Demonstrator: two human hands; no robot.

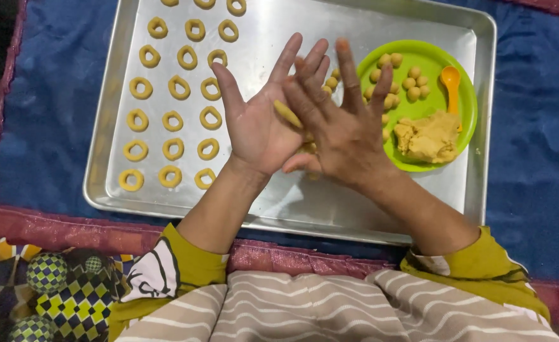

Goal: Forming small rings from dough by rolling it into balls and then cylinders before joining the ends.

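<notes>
At the centre of the frame, the left hand (258, 126) lies palm up, fingers spread, with the right hand (343, 123) laid flat across it — a strip of yellow dough (287, 114) is pressed between the two palms, neither hand closed. Its long axis runs diagonally, upper left to lower right. Dough rings (173, 120) fill the metal tray (279, 209) at left; the green plate (466, 107) of dough balls (412, 82) sits right.

tray (279, 202): brushed metal, dull sheen | plate (466, 101): glossy plastic | dough (428, 136): matt, rough | cloth (539, 145): soft blue
</notes>
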